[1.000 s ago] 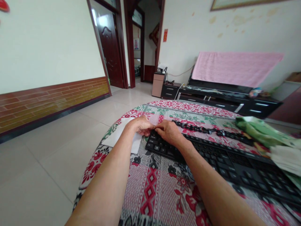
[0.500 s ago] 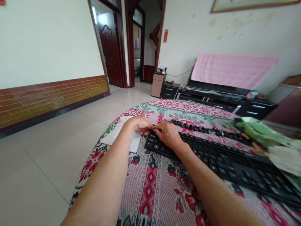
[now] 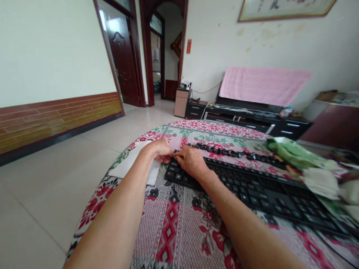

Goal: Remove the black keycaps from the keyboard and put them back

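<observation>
A black keyboard [image 3: 258, 192] lies slantwise on the patterned tablecloth, some of its key spots without caps. At its far left corner my left hand [image 3: 162, 150] is closed, with thumb and fingertips pinched together. My right hand [image 3: 192, 160] rests over the left keys, its fingertips pinched and meeting those of the left. A bit of something small and black shows between the fingertips, too small to name. Behind the keyboard runs a line of loose black keycaps [image 3: 221, 150]. White paper [image 3: 127, 164] lies under my left wrist.
A green cloth or bag [image 3: 300, 153] and a pale folded cloth [image 3: 321, 183] lie at the table's right, by the keyboard. A black cable [image 3: 333, 248] trails at the near right. The round table's edge curves on the left, above the tiled floor [image 3: 42, 194].
The camera view has turned slightly right, so everything sits further left. Both hands stay pinched at the same keyboard corner.
</observation>
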`<state>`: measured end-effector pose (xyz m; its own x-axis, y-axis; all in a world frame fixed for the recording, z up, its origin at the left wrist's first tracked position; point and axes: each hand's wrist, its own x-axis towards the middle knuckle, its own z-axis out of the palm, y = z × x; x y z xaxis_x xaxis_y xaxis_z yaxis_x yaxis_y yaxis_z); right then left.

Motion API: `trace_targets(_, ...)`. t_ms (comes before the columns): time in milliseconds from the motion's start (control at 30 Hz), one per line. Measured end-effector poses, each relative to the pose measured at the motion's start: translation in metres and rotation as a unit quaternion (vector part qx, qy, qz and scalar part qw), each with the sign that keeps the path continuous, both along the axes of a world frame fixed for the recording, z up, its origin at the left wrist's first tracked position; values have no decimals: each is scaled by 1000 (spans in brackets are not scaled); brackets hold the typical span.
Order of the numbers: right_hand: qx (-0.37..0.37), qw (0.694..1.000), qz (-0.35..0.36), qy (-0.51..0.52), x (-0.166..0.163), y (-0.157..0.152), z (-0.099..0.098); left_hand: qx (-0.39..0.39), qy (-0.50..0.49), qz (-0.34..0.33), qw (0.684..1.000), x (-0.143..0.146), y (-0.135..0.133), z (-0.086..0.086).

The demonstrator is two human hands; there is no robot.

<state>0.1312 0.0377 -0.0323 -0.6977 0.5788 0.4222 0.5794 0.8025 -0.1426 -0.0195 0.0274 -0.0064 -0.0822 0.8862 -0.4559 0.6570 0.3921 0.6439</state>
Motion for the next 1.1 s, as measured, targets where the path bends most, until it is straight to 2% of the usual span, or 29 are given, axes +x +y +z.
trace_targets(133,15,1000,-10,-4,0,-3,4,15,22,-6,1000,4,-2,5)
trace_targets(233,28,999,-32,5,7,8,12,37,34,-26,998,5,-3,6)
trace_targets(333,40,994,-100,29,21,37,21,35,33,-7,999,5,0,3)
trace_targets(400,22,989,-145,6,32,61,26,29,21,5,999,5,2,1)
trace_targets(500,-17,985,-161,-61,43,92,28,24,12,1,1000,5,3,0)
trace_targets(600,-47,978,-162,-119,44,108,26,25,14,-1,1000,6,2,2)
trace_targets(900,-91,968,-167,-162,41,104,32,23,4,-6,1000,5,2,1)
trace_targets(1100,-118,958,-180,-187,35,100,37,17,25,-8,1000,8,0,7)
